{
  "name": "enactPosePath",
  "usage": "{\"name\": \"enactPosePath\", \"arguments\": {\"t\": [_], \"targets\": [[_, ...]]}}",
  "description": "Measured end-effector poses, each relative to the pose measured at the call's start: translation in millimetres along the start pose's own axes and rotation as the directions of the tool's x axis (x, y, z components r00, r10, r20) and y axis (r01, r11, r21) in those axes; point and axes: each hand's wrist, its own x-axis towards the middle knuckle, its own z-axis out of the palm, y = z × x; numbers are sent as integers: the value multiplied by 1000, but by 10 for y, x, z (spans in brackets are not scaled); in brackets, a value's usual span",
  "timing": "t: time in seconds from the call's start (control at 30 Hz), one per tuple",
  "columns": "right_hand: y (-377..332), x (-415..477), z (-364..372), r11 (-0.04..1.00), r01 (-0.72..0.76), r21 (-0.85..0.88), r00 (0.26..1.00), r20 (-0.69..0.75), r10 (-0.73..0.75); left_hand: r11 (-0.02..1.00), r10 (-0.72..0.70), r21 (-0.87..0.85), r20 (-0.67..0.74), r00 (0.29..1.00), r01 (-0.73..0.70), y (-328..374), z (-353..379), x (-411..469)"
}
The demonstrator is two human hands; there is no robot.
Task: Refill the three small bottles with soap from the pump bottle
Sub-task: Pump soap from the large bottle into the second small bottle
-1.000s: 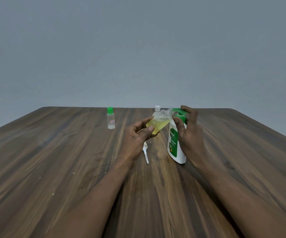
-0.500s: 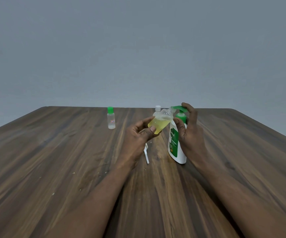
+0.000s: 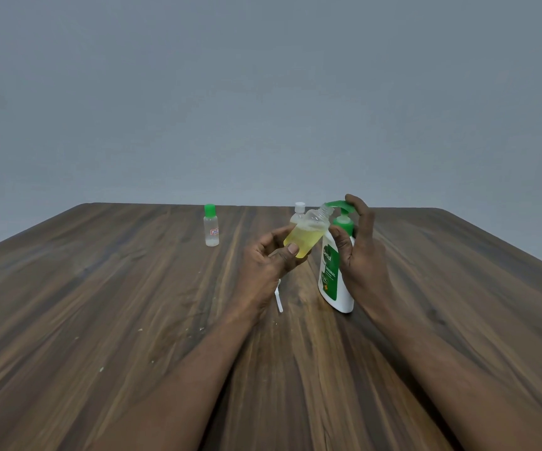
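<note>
Left grip [image 3: 263,268] pinches the small bottle [image 3: 305,239], tilted toward the spout [image 3: 330,204]. Right grip [image 3: 364,255] clasps the pump bottle [image 3: 330,271], steadying it.

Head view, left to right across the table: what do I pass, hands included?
green-capped bottle → left hand → half-filled bottle → pump bottle → right hand

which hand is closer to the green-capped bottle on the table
Left. The left hand, holding the tilted open bottle, sits right of the green-capped bottle; the right hand is farther right, on the pump bottle.
</note>
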Motion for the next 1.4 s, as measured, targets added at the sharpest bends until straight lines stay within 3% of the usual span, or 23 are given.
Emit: {"name": "enactPosePath", "arguments": {"t": [0.5,1.4], "targets": [[20,2,12,1000,1,-27,999,-36,-2,988,74,142,-43,996,-68,90,-13,-30],[-1,7,4,1000,-11,-9,1000,-28,11,981,104,171,-41,994,-96,110,-2,-43]]}}
